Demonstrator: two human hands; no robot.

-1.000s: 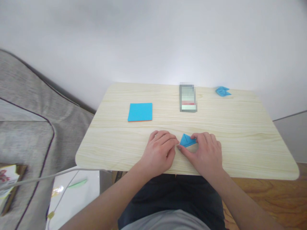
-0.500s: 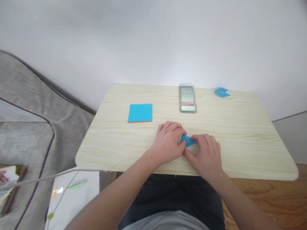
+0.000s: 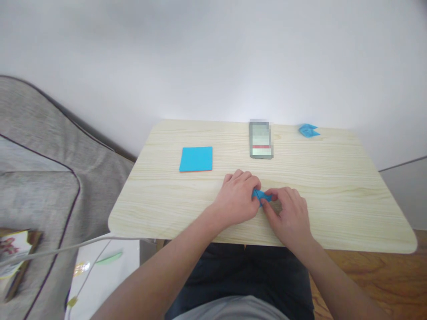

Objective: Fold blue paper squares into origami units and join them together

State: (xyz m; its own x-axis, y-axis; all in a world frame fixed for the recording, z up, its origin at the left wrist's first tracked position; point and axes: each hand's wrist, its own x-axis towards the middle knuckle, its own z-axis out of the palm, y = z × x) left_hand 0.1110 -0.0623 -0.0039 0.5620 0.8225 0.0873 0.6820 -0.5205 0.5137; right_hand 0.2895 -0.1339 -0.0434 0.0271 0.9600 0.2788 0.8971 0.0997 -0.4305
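Observation:
A small piece of folded blue paper (image 3: 263, 196) is held between my two hands, low over the near half of the table. My left hand (image 3: 239, 195) grips its left end, the fingers curled over and hiding part of it. With thumb and fingertips, my right hand (image 3: 289, 213) pinches the paper's right side. Creases show on the visible face, but its full shape is covered by my fingers.
A stack of square blue paper (image 3: 196, 159) lies left on the wooden table (image 3: 153, 191). Behind my hands is a phone (image 3: 261, 140) with a blurred screen. A folded blue paper figure (image 3: 308, 130) sits at the back right. A grey sofa (image 3: 40, 186) stands left.
My right thumb has moved up from below the paper onto its near edge. My left fingers have closed further over the left end, so less of the paper shows.

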